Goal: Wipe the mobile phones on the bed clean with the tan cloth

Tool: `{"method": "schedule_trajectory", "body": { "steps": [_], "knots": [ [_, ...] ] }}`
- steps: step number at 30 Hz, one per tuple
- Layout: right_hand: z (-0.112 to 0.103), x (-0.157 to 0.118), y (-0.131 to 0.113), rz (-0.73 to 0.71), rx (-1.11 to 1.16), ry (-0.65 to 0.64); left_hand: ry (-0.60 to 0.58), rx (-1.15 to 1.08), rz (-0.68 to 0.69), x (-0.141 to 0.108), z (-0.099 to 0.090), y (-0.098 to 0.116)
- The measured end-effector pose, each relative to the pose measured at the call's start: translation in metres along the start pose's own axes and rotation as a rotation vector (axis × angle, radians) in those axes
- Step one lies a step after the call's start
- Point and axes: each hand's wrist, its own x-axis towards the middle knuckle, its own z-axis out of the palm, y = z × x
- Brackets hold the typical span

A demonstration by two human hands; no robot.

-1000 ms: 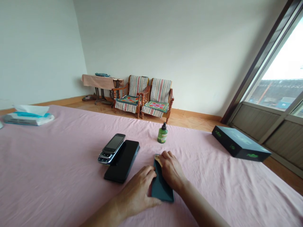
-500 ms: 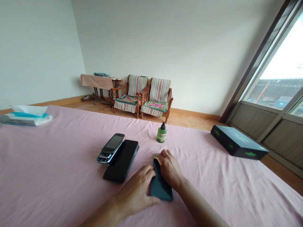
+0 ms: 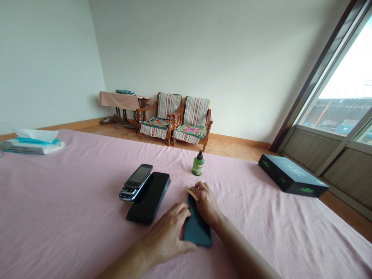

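Note:
A phone (image 3: 198, 231) with a dark, bluish screen lies flat on the pink cloth. My left hand (image 3: 170, 226) grips it along its left side, fingers at the upper left edge and thumb by the bottom edge. At the phone's top end, my right hand (image 3: 205, 199) is closed on a thin, pale yellow piece (image 3: 192, 194), perhaps a folded cloth, pressed to the glass. Most of that piece is hidden under the fingers. Beyond the hands stands a green spray bottle (image 3: 198, 164) with a black top.
Left of my hands lies a large black phone (image 3: 149, 198), with several smaller phones (image 3: 136, 182) stacked partly against it. A pack of wipes (image 3: 33, 141) sits at the far left, and a black box (image 3: 293, 175) at the right. Two wooden chairs (image 3: 190, 116) stand beyond the pink-covered surface (image 3: 87, 217).
My right hand has shifted slightly up and away along the phone's top end, and the pale yellow piece now sits at a different angle. My left hand stays put.

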Motion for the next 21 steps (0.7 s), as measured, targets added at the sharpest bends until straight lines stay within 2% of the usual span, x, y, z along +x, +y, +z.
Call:
{"method": "schedule_trajectory", "body": {
  "steps": [14, 21],
  "knots": [
    [-0.012, 0.001, -0.003, -0.075, -0.001, -0.050, -0.008, 0.037, -0.014, 0.001, 0.002, -0.002],
    [-0.020, -0.022, -0.015, -0.102, 0.041, -0.051, 0.045, -0.020, 0.040, 0.003, 0.002, -0.002]
  ]
}}
